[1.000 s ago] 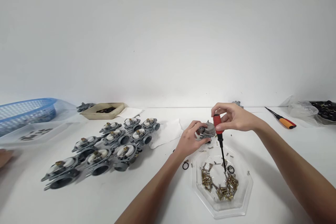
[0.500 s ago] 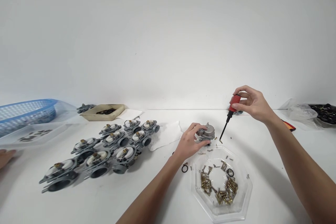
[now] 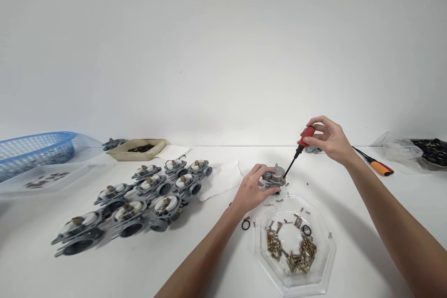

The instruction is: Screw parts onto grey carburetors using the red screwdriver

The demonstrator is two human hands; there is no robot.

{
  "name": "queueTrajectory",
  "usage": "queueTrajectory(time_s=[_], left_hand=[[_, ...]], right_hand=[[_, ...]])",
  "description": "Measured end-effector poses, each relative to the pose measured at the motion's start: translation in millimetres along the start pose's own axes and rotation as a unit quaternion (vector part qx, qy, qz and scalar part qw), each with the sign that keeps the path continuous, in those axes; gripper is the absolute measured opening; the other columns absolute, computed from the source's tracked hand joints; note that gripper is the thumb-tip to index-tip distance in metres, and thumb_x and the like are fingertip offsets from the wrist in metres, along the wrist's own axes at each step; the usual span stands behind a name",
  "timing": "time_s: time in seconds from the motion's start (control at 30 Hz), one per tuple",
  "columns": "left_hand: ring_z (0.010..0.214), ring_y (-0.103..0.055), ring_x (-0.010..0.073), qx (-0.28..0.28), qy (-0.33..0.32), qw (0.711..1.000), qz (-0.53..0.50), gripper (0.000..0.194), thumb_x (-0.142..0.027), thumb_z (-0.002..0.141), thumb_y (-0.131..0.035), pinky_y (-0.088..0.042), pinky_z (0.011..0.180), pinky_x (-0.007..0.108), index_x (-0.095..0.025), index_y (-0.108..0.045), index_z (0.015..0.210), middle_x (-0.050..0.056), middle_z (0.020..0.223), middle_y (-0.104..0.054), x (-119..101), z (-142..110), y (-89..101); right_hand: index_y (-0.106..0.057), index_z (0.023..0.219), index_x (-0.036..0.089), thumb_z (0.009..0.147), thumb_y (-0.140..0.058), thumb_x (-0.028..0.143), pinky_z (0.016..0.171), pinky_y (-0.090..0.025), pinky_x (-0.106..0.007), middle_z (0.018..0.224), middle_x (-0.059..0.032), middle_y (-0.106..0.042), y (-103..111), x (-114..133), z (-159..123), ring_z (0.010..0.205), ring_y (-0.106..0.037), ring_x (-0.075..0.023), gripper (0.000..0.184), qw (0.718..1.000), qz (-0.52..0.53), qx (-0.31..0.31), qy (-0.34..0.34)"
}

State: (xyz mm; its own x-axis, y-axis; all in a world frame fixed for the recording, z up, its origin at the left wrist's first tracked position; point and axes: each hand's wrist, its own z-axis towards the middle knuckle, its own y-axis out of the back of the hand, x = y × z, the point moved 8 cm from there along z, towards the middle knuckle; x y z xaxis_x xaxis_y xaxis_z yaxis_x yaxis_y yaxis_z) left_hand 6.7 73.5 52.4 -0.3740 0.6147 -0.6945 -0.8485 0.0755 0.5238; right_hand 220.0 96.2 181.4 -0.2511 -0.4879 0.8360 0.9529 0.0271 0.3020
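Observation:
My left hand [image 3: 252, 190] grips a small grey carburetor [image 3: 274, 177] resting on the white table [image 3: 122, 265]. My right hand [image 3: 328, 138] pinches the red handle of a screwdriver [image 3: 299, 146], held slanted, its black tip touching the right side of the carburetor. In front of both hands sits a clear octagonal dish [image 3: 324, 260] with several small brass screws [image 3: 293, 249] and a black O-ring [image 3: 306, 230] in it. Another black O-ring [image 3: 246, 224] lies on the table by my left wrist.
Several grey carburetors [image 3: 139, 200] stand in rows at the left. A white cloth [image 3: 223, 177] lies behind them. A blue basket [image 3: 35, 146], a clear tray [image 3: 42, 179] and a beige tray [image 3: 139, 148] sit at the far left. An orange-handled screwdriver [image 3: 377, 165] and a plastic bag [image 3: 401, 145] of black parts lie at the right.
My right hand lifted the screwdriver out of the dish, swung it up and right, then brought its tip to the carburetor. Another person's hand at the left edge has gone.

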Motion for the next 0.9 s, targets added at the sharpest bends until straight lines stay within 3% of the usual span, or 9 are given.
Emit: queueTrajectory(time_s=[0.9], left_hand=[[0.096, -0.064, 0.0196, 0.002, 0.009, 1.000, -0.003, 0.037, -0.032, 0.080, -0.075, -0.059, 0.070, 0.029, -0.029, -0.062, 0.115, 0.004, 0.115, -0.061, -1.5, -0.6, 1.1]], right_hand=[[-0.055, 0.101, 0.024, 0.069, -0.084, 0.045, 0.068, -0.060, -0.038, 0.095, -0.0058, -0.071, -1.2, -9.5, 1.2, 0.080, -0.073, -0.0254, 0.048, 1.000, 0.009, 0.015, -0.019]])
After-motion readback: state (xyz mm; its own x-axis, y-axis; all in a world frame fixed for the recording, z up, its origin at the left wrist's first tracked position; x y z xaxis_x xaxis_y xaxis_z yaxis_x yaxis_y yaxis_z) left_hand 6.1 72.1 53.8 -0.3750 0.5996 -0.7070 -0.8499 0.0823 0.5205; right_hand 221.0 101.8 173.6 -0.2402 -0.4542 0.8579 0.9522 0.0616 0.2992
